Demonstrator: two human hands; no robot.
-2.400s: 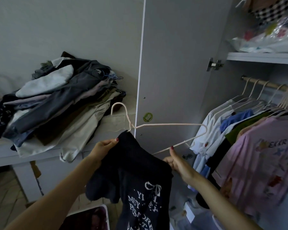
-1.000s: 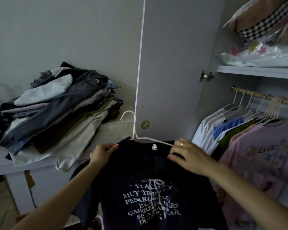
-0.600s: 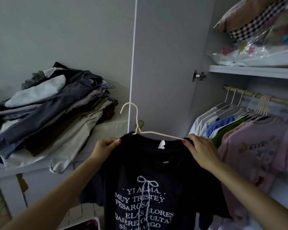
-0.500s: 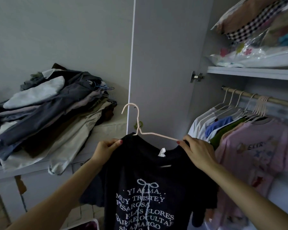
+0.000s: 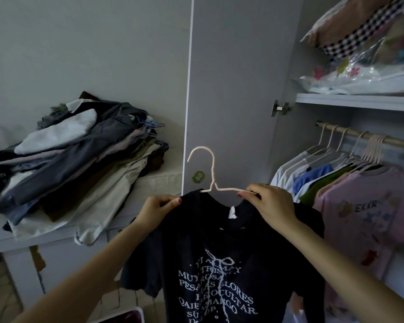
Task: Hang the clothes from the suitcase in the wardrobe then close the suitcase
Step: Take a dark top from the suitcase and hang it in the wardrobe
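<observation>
A black T-shirt (image 5: 210, 264) with white lettering hangs on a pale pink wire hanger (image 5: 211, 173) held up in front of me. My left hand (image 5: 155, 212) pinches the shirt's left shoulder. My right hand (image 5: 269, 206) grips the right shoulder together with the hanger's arm. The hook stands upright between my hands. To the right, the wardrobe rail (image 5: 369, 138) carries several hung shirts (image 5: 359, 199) on similar hangers. A corner of the suitcase (image 5: 128, 317) shows at the bottom edge.
The open wardrobe door (image 5: 238, 89) stands straight ahead. A heap of folded clothes (image 5: 75, 164) lies on a white table (image 5: 33, 234) at the left. Bagged bedding (image 5: 364, 50) fills the shelf (image 5: 355, 101) above the rail.
The shirt has been pulled fully onto the hanger and raised. My right hand moved from the hanger's bare arm onto the shirt's right shoulder.
</observation>
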